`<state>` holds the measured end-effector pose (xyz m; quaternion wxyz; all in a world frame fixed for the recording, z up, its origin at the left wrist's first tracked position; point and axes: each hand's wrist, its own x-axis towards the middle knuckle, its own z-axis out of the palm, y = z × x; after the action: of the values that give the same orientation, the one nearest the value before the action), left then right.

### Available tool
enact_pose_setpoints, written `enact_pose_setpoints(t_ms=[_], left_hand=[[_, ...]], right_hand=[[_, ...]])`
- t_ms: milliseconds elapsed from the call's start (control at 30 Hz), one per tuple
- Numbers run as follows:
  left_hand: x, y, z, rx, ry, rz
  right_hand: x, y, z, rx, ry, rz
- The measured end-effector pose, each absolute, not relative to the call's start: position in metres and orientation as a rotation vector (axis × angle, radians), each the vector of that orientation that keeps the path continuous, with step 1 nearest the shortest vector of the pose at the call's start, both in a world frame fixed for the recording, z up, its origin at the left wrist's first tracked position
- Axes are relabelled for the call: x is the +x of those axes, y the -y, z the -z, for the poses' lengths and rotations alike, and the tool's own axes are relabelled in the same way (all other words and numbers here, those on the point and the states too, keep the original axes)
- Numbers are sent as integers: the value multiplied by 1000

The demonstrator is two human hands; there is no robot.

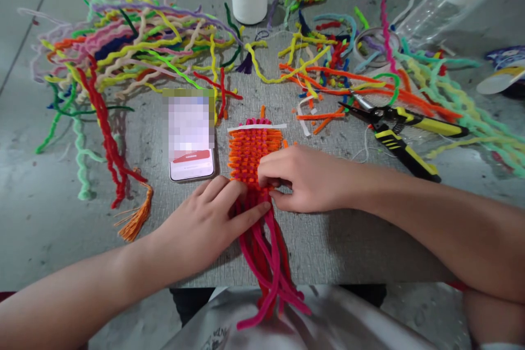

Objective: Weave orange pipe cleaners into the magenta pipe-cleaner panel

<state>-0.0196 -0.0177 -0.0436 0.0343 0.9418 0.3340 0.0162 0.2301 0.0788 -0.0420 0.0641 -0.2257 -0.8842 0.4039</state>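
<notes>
Head view, woven piece: An orange-and-magenta weave (248, 156) lies flat mid-table, a white strip (257, 127) across its far end.
Left hand: Half-curled, the left hand (221, 205) rests on the near left edge, thumb across the strands; a firm grip cannot be confirmed.
Right hand: Loosely bent, the right hand (301, 180) touches the right edge; any pinch is hidden.
Magenta strands: Loose ends (270, 254) cross past the table edge; snagging on clothing could skew the rows.
Phone: The handset (192, 169) sits near the left knuckles, where a sideways sweep might knock it.
</notes>
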Motion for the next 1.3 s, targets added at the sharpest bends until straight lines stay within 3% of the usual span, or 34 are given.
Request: enact_pose_setpoints(t_ms=[1033, 1300], left_hand=[[-18, 41, 33, 2714, -1188, 137], [-30, 22, 22, 2646, -986, 80]], right_hand=[[212, -59, 49, -931, 2766, -837], [211, -57, 39, -840, 2766, -838]])
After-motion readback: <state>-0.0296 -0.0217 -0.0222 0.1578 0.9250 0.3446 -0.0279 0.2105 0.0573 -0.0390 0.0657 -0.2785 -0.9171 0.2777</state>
